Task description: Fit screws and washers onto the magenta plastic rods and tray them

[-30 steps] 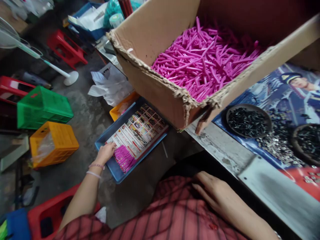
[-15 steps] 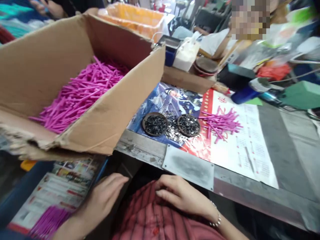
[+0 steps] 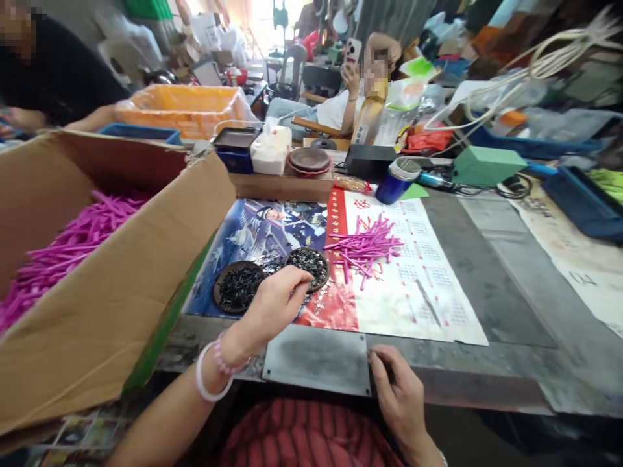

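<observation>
My left hand (image 3: 280,299) reaches over the table, its thumb and fingers pinched together at the near edge of the right round dish (image 3: 307,264). Small dark and shiny pieces fill that dish; anything between the fingertips is too small to make out. Beside it is a second dish (image 3: 238,285) of dark slender pieces, partly behind my hand. My right hand (image 3: 399,392) is at the table's front edge, by the right end of a flat metal plate (image 3: 316,360). Its fingers curl toward the thumb, and what they hold, if anything, is hidden.
Pink sticks (image 3: 365,246) lie piled on a printed sheet (image 3: 438,292), with slender metal tweezers (image 3: 428,303) nearby. A cardboard box (image 3: 160,259) of pink sticks stands left. Behind are a blue jar (image 3: 395,181) and an orange crate (image 3: 189,110). Two people are beyond the table.
The view has swung right. My left hand has moved from my lap side up to the right dish. My right hand has gone from my lap to the table edge beside the plate.
</observation>
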Demonstrator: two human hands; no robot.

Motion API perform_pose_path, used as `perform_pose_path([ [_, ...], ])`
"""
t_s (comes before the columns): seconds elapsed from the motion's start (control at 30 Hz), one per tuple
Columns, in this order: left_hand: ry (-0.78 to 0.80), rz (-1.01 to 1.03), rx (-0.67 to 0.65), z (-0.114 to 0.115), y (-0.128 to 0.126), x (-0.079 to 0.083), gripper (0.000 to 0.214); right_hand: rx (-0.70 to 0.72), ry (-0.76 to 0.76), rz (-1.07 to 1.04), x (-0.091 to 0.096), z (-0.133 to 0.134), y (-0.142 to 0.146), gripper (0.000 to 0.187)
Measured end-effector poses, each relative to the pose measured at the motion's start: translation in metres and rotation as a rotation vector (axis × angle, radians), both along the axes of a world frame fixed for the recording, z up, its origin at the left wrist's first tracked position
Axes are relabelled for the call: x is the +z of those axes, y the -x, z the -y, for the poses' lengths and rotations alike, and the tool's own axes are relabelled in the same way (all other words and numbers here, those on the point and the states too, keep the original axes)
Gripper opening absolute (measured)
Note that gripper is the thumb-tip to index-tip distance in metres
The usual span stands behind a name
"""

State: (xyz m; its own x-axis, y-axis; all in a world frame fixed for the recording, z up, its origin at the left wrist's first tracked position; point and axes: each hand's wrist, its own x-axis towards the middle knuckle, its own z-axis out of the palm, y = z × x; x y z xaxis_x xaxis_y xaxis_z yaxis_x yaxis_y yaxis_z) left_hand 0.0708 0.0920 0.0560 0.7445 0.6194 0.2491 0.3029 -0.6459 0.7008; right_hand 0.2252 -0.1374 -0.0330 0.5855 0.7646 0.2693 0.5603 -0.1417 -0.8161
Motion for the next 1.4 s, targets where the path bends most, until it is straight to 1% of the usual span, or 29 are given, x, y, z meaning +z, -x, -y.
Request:
perform_pose_path([
  [0.13,-0.256,-0.301,-0.141,-0.016,-0.084,-0.014,0.022,0.034,-0.182,0.218,-0.015,-0.009,-0.004,0.009],
  [0.2,-0.346,-0.408,-0.174,-0.02,-0.119,-0.024,0.021,0.038,-0.207,0.257,-0.016,-0.013,-0.004,0.009],
  [0.27,-0.374,-0.443,-0.197,-0.024,-0.144,-0.032,0.019,0.027,-0.205,0.255,-0.015,-0.015,-0.004,0.01],
  [0.37,-0.406,-0.481,-0.24,-0.028,-0.164,-0.041,0.022,0.028,-0.216,0.259,-0.011,-0.017,-0.003,0.011],
  [0.5,-0.407,-0.486,-0.281,-0.033,-0.169,-0.046,0.023,0.07,-0.185,0.256,-0.009,-0.018,-0.003,0.011],
  [0.57,-0.384,-0.47,-0.278,-0.034,-0.167,-0.044,0.023,0.081,-0.168,0.249,-0.011,-0.017,-0.003,0.011],
  [0.63,-0.344,-0.44,-0.265,-0.033,-0.159,-0.037,0.02,0.085,-0.178,0.234,-0.012,-0.015,-0.004,0.012],
  [0.73,-0.26,-0.377,-0.256,-0.021,-0.134,-0.022,0.014,0.065,-0.212,0.137,-0.009,-0.014,-0.004,0.014],
  [0.77,-0.176,-0.324,-0.253,-0.015,-0.121,-0.017,0.013,0.055,-0.216,0.069,-0.007,-0.014,-0.004,0.014],
  [0.8,-0.053,-0.251,-0.246,-0.007,-0.107,-0.012,0.014,0.047,-0.214,-0.015,-0.003,-0.015,-0.003,0.015],
  [0.87,0.399,0.003,-0.192,0.011,-0.077,-0.005,0.016,0.064,-0.188,-0.216,0.007,-0.02,0.001,0.015],
  [0.9,0.619,0.12,-0.144,0.021,-0.062,-0.004,0.018,0.09,-0.171,-0.324,0.012,-0.024,0.004,0.014],
  [0.93,0.806,0.225,-0.084,0.03,-0.049,-0.004,0.019,0.127,-0.158,-0.433,0.018,-0.028,0.007,0.013],
  [0.97,0.95,0.312,-0.022,0.039,-0.036,-0.004,0.02,0.171,-0.151,-0.538,0.022,-0.034,0.011,0.014],
  [1.03,1.14,0.473,0.113,0.056,-0.018,-0.008,0.021,0.263,-0.153,-0.728,0.029,-0.044,0.019,0.019],
  [1.1,1.24,0.607,0.234,0.07,-0.007,-0.011,0.024,0.345,-0.156,-0.883,0.034,-0.053,0.029,0.025],
  [1.17,1.302,0.687,0.313,0.082,-0.001,-0.015,0.025,0.393,-0.138,-1.019,0.037,-0.059,0.038,0.03],
  [1.2,1.331,0.704,0.33,0.087,0.001,-0.017,0.025,0.398,-0.128,-1.075,0.038,-0.061,0.042,0.031],
  [1.27,1.368,0.699,0.321,0.095,0.005,-0.021,0.023,0.366,-0.113,-1.143,0.04,-0.062,0.047,0.029],
  [1.33,1.335,0.663,0.3,0.098,0.011,-0.025,0.02,0.328,-0.09,-1.13,0.04,-0.06,0.046,0.029],
  [1.4,1.201,0.602,0.294,0.097,0.019,-0.029,0.015,0.319,-0.036,-1.053,0.04,-0.054,0.04,0.03],
])
